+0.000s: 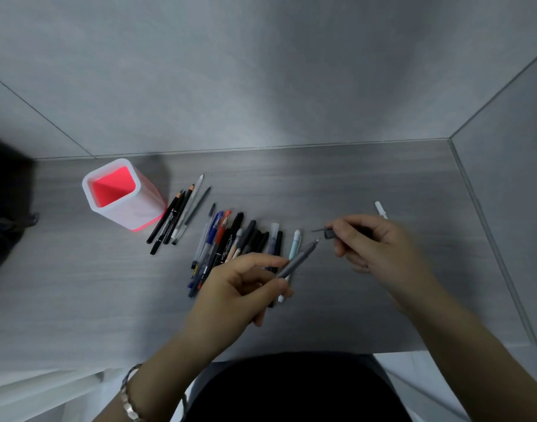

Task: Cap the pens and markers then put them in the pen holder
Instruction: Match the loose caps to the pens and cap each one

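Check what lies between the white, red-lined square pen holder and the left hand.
Head view: black pencils and slim grey pens beside the pen holder, then a row of mixed pens reaching the left hand.

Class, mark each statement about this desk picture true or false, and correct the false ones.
1. The left hand holds a grey pen. True.
2. The right hand pinches a dark cap. True.
3. The dark cap is already on the grey pen. False: a gap separates the cap from the pen's tip.
4. The pen holder is full of pens. False: no pens show inside it; the others lie on the table.
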Motion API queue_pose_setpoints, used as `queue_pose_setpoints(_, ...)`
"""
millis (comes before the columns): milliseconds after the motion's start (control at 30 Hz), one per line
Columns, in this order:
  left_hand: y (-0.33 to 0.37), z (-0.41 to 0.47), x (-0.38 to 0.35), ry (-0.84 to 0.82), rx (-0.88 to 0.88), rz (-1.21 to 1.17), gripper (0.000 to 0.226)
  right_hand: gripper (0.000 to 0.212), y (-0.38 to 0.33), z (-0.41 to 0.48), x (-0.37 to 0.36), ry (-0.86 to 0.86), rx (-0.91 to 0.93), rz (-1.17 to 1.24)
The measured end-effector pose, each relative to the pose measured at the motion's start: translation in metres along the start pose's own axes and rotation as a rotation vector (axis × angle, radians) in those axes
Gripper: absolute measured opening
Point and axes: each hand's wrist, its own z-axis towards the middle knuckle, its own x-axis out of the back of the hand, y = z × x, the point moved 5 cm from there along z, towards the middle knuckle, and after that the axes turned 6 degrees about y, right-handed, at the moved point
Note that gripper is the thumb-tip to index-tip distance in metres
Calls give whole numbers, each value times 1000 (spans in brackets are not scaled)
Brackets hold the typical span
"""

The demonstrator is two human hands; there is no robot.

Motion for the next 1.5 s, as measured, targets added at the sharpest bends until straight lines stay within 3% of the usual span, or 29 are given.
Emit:
queue_pose_setpoints(367,-4,0,1,-49,-21,89,28,18,0,-6,-7,-90,51,-123)
queue_pose_setpoints(533,-6,1,3,-59,-8,127,16,18,2,-7,-8,-190,75,-150)
queue_pose_setpoints(667,-3,1,5,-48,-62,177,22,15,7,-9,-11,-220,116,-174)
queue_pose_setpoints(867,1,3,6,16,-53,154,21,21,15,-12,-13,-166,69,-72)
queue_pose_setpoints(1067,-2,2,4,1,9,46,19,18,6,-17,-14,-164,103,-133)
queue_pose_setpoints(1167,-16,-1,-1,17,71,-11,14,18,19,-11,-19,-73,-24,-27)
queue_pose_setpoints(1267,-29,8,2,101,-6,211,10,21,46,10,-35,-10,-252,168)
queue_pose_setpoints(1367,-41,30,25,203,-154,652,17,30,66,47,-38,84,-209,-142)
queue_pose_setpoints(1500,-62,64,87,465,-69,838,26,39,73,82,-45,72,-60,-454)
